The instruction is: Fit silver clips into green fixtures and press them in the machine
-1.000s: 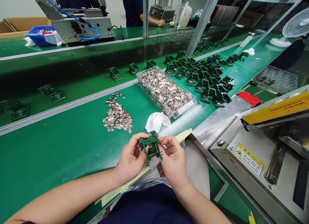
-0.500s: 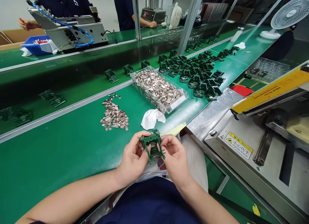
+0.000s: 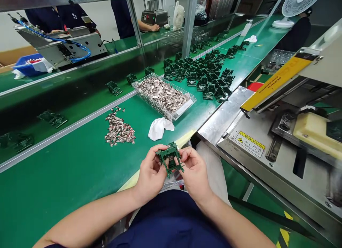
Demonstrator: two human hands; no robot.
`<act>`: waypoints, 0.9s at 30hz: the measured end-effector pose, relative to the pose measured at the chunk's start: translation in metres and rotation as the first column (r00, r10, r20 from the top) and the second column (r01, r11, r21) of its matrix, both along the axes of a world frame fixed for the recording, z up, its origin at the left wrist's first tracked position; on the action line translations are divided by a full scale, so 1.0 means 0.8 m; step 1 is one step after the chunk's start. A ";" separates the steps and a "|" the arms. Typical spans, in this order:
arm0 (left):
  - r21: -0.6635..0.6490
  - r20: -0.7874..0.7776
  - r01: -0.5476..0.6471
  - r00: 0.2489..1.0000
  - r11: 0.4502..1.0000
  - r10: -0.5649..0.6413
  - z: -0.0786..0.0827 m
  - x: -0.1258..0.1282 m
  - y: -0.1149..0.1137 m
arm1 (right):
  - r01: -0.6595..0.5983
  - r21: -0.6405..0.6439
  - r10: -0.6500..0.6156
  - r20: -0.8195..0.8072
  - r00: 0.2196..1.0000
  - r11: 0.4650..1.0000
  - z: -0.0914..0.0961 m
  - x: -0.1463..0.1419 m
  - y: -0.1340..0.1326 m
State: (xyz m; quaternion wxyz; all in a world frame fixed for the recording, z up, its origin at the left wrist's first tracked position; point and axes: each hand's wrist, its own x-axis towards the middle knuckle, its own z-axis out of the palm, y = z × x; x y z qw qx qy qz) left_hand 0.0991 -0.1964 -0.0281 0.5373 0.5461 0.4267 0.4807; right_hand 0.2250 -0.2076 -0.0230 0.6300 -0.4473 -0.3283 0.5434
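Between my two hands is a green plastic frame [image 3: 171, 148], held just in front of my body at the table's edge. My left hand [image 3: 151, 175] grips its left side, the thumb reaching into the opening. From the right, my right hand [image 3: 195, 171] grips it with the fingers curled and the thumb inside the frame. Whatever my thumbs touch inside is too small to make out. Beyond my hands, a pile of small metal pieces [image 3: 119, 130] lies on the green table [image 3: 80, 162]. A clear tray [image 3: 184, 110] full of similar pieces stands behind a crumpled white cloth [image 3: 160, 128].
Many green frames [image 3: 200, 71] are heaped at the back right. A machine with a warning label [image 3: 250, 144] stands close on my right. A metal post [image 3: 190, 23] rises behind the tray. Across the bench are two people and a blue bin [image 3: 29, 64].
The camera view has turned a little to the right, so the surroundings sit further left. Both hands keep hold of the green frame, which looks slightly tilted.
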 end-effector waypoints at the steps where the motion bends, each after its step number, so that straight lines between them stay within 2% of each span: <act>1: -0.002 0.019 0.014 1.000 1.000 -0.014 -0.001 0.003 0.003 | 0.011 -0.005 -0.011 -0.004 1.000 1.000 -0.005 0.004 -0.001; 3: -0.023 0.080 0.015 0.997 1.000 -0.013 -0.005 0.011 0.014 | 0.076 -0.016 -0.076 0.019 0.997 0.997 -0.020 0.013 -0.003; 5: -0.060 0.160 -0.037 0.986 0.998 0.046 -0.012 0.019 0.030 | 0.137 -0.057 -0.130 0.102 0.986 0.989 -0.044 0.020 -0.006; 7: -0.108 0.230 -0.098 0.966 0.989 0.121 -0.022 0.028 0.047 | 0.041 -0.139 -0.014 0.191 0.981 0.989 -0.070 0.022 -0.009; 9: -0.155 0.274 -0.121 0.948 0.980 0.161 -0.033 0.035 0.059 | -0.136 -0.198 0.180 0.225 0.958 0.971 -0.092 0.015 -0.010; 11: -0.192 0.293 -0.121 0.940 0.974 0.175 -0.042 0.040 0.065 | -0.233 -0.178 0.272 0.244 0.931 0.956 -0.106 0.002 -0.009; 15: -0.203 0.282 -0.115 0.944 0.972 0.171 -0.050 0.041 0.063 | -0.219 -0.111 0.243 0.309 0.919 0.969 -0.113 -0.019 -0.007; 19: -0.184 0.274 -0.102 0.950 0.978 0.150 -0.053 0.040 0.066 | -0.233 -0.071 0.241 0.424 0.873 0.970 -0.122 -0.017 -0.006; 23: -0.173 0.267 -0.075 0.956 0.982 0.120 -0.055 0.040 0.073 | -0.358 -0.100 0.352 0.547 0.760 0.928 -0.141 -0.001 -0.001; 25: -0.152 0.263 -0.060 0.960 0.987 0.099 -0.054 0.040 0.073 | -0.416 -0.163 0.426 0.591 0.685 0.895 -0.147 0.011 0.000; 27: -0.099 0.240 -0.044 0.968 0.994 0.066 -0.052 0.039 0.071 | -0.422 -0.233 0.467 0.627 0.624 0.876 -0.144 0.027 0.000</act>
